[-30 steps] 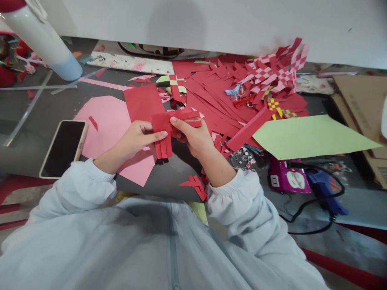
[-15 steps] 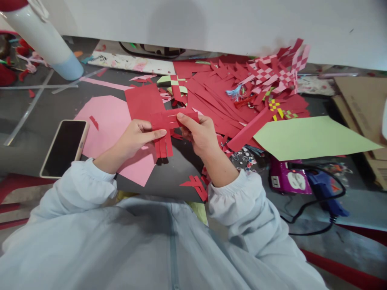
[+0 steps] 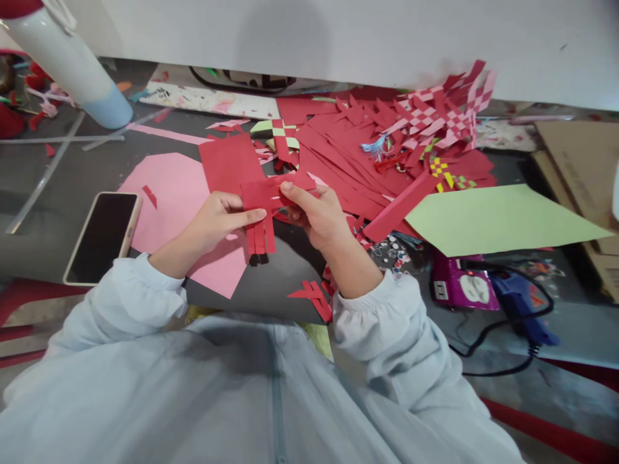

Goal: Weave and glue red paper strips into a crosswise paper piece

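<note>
Between my two hands is a piece of red paper [image 3: 258, 198] cut into strips, some pointing down toward me and some to the right. My left hand [image 3: 218, 216] pinches its lower left part, thumb on top. My right hand [image 3: 313, 209] grips the right-hand strips between thumb and fingers; those fingers are partly hidden behind the paper. Beneath my left wrist lies a large pink paper sheet [image 3: 169, 177], with a red paper sheet [image 3: 227, 158] overlapping it behind my hands.
Behind, red paper strips [image 3: 333, 161] and woven checkered pieces [image 3: 435, 116] form a heap. A phone [image 3: 101, 235] and a bottle [image 3: 82, 71] are at left. Green paper [image 3: 498, 219], a purple packet [image 3: 464, 283], a corded blue tool [image 3: 525, 309] and cardboard [image 3: 575, 154] are at right.
My right thumb has shifted slightly left, and the right-hand strips have bent and tilted in my grip. My left hand has hardly moved.
</note>
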Demonstrator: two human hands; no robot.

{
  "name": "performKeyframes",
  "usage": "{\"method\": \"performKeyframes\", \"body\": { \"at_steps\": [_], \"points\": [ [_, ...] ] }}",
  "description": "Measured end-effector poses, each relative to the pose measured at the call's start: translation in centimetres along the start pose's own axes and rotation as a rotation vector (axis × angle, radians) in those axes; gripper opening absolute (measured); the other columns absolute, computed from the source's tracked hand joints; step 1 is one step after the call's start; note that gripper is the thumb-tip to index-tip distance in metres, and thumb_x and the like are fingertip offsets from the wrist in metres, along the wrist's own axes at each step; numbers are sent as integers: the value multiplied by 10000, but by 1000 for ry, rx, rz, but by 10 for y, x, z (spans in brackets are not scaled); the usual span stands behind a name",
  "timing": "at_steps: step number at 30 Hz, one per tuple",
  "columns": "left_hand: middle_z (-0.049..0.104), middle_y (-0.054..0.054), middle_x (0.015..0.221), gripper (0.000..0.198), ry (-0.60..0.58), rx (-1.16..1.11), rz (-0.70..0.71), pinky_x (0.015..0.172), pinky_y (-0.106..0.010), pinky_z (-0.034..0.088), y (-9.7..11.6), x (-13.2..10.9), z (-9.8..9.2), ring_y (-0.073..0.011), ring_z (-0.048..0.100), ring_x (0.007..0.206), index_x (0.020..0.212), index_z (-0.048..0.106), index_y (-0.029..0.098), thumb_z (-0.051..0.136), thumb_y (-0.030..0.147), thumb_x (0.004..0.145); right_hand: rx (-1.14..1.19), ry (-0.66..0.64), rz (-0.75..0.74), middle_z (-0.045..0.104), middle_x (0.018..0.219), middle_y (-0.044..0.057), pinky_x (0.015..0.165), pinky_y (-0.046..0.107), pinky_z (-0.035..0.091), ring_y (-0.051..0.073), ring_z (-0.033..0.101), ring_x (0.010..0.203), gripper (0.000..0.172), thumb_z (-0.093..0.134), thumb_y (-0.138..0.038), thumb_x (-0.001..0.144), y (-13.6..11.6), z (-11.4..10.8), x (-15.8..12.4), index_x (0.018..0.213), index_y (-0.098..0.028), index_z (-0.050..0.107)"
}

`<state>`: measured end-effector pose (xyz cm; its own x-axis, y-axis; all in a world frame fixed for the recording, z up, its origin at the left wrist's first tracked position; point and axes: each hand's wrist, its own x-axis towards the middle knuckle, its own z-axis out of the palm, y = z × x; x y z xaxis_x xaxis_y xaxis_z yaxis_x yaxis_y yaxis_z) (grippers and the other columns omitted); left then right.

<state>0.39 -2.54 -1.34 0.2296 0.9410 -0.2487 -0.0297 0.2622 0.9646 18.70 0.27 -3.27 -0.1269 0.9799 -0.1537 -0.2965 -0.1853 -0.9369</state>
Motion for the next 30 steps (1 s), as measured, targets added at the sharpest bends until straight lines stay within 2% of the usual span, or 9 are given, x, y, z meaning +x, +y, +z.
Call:
{"method": "performKeyframes", "body": {
  "at_steps": [5, 10, 16, 22, 30],
  "points": [
    [526, 34, 506, 330, 25, 45, 8, 475, -220, 343, 0, 1, 0, -68, 436, 470, 562, 658, 149, 879, 378, 649, -43, -26, 18, 435, 484, -74, 416, 217, 224, 34, 332, 443, 525, 898, -607, 549, 0, -3, 1, 580, -189, 582],
    [583, 24, 567, 312, 49, 59, 38, 541, -227, 424, -2, 1, -1, -98, 519, 564, 615, 687, 153, 874, 400, 649, -135, -164, 54, 580, 569, -29, 427, 224, 232, 50, 380, 485, 464, 913, -561, 566, 3, -5, 0, 668, -174, 679],
    [485, 46, 501, 386, 44, 136, 29, 455, -204, 312, 0, 3, -3, -66, 419, 487, 538, 594, 152, 860, 409, 650, -124, -152, 32, 608, 584, -25, 440, 230, 258, 51, 396, 489, 391, 890, -498, 625, 5, -3, -2, 656, -167, 686],
    [427, 58, 472, 454, 47, 201, 22, 447, -217, 275, 0, 3, -4, -63, 391, 462, 510, 505, 170, 851, 418, 665, -108, -116, 33, 602, 566, -31, 444, 240, 272, 46, 388, 470, 394, 895, -483, 596, 3, 0, -3, 648, -160, 674],
    [404, 56, 478, 528, 12, 128, 30, 454, -227, 260, -3, 3, -4, -58, 371, 461, 495, 480, 172, 870, 483, 669, -91, -94, 29, 623, 574, -24, 448, 237, 276, 49, 398, 480, 389, 890, -492, 581, 2, 0, -4, 672, -167, 695]
  ]
}}
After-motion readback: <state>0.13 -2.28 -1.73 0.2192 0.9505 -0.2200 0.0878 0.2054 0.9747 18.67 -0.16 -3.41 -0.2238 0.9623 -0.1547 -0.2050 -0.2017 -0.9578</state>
